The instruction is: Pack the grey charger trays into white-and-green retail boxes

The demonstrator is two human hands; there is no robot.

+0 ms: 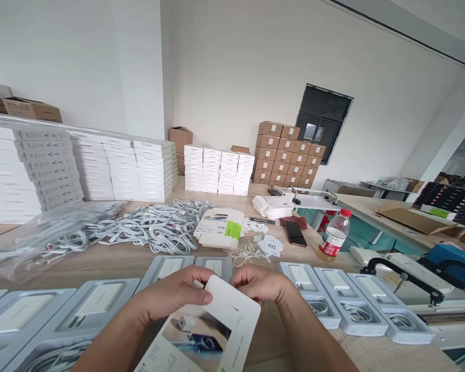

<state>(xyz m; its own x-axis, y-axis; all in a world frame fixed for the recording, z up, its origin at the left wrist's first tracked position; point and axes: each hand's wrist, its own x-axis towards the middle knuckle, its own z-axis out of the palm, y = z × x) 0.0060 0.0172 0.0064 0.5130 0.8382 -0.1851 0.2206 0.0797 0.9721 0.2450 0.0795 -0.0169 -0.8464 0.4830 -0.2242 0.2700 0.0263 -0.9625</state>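
Observation:
A white printed carton (201, 336) with a photo of a charger on its face is tilted toward me in the lower middle. My left hand (178, 289) is closed on its upper left edge, the thumb pressed on the front. At the upper right edge, my right hand (261, 283) has its fingers curled in against the carton; the fingertips are partly hidden behind it. Grey-white trays, one at left (101, 305) and one at right (337, 294), lie to both sides, holding white chargers (337, 280) and coiled cables (358, 313).
Behind the trays are a heap of loose cables (155, 222), a stack of flat cartons (219, 227), paper cards (270, 246), a phone (295, 233) and a red-capped bottle (335, 235). White boxes (219, 170) and brown boxes (287, 155) are stacked farther back.

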